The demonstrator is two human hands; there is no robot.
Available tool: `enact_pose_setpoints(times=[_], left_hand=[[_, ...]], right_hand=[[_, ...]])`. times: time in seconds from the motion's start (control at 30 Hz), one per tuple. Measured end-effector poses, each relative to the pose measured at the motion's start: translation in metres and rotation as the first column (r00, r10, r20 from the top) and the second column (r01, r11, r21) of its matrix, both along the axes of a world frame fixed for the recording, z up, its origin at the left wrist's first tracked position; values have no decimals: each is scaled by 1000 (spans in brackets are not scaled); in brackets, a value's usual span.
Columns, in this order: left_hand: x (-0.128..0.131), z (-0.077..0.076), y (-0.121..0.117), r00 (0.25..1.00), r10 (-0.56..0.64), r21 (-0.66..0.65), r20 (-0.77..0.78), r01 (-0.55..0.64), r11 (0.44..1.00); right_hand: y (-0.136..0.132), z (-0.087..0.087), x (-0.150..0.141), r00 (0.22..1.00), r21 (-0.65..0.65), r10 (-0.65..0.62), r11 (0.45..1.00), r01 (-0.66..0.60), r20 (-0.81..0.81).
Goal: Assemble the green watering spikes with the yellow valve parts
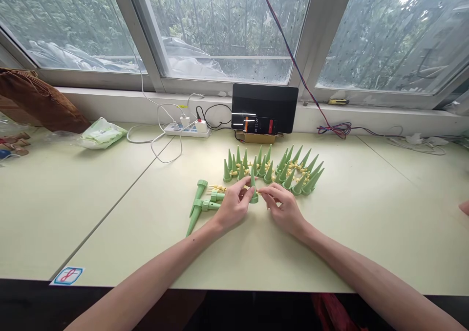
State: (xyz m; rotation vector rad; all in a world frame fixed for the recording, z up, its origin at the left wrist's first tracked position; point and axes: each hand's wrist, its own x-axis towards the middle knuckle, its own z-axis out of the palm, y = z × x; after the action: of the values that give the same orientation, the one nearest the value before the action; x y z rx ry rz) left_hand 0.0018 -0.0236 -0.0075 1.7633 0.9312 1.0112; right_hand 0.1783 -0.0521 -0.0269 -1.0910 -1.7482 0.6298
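Note:
My left hand (236, 203) is closed around a green plastic plant-watering spike (252, 182), held upright with its point up and its wide cap end low. My right hand (282, 206) is pinched at the right side of that cap; whatever is between its fingertips is too small to make out. Left of my left hand lie several loose green spikes (198, 213), some crossing each other. Beside them is a small heap of yellow valve pieces (218, 188). Behind my hands, several spikes (307, 184) stand point up in groups, with yellow valves (295, 167) among them.
A black tablet (266, 101) leans at the back, a phone (260, 125) showing a timer in front. Left are a power strip (186, 129) with white cables, a tissue pack (102, 134) and a brown bag (40, 99). Red-blue wires (335, 129) lie right; another person's fingertip (464, 207) shows far right.

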Motion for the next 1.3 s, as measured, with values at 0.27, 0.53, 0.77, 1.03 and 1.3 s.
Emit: enact_pose_setpoints(times=[0.27,0.53,0.77,1.03,1.3], left_hand=[[-2,0,0,998,-24,25,-61,25,999],[-4,-3,-1,994,-45,60,-97,51,997],[-6,-5,-2,987,-47,96,-155,63,993],[-5,-6,-2,984,-59,162,-168,86,983],[-6,-4,-2,982,-60,150,-177,87,985]], right_hand=[[1,-2,1,1000,1,7,1000,-7,-12],[1,-2,1,999,-29,-10,1000,9,-49],[1,-4,1,998,-27,-29,999,28,-50],[-1,0,-1,997,-32,-28,999,26,-71],[-1,0,-2,994,-82,-29,996,21,-101]])
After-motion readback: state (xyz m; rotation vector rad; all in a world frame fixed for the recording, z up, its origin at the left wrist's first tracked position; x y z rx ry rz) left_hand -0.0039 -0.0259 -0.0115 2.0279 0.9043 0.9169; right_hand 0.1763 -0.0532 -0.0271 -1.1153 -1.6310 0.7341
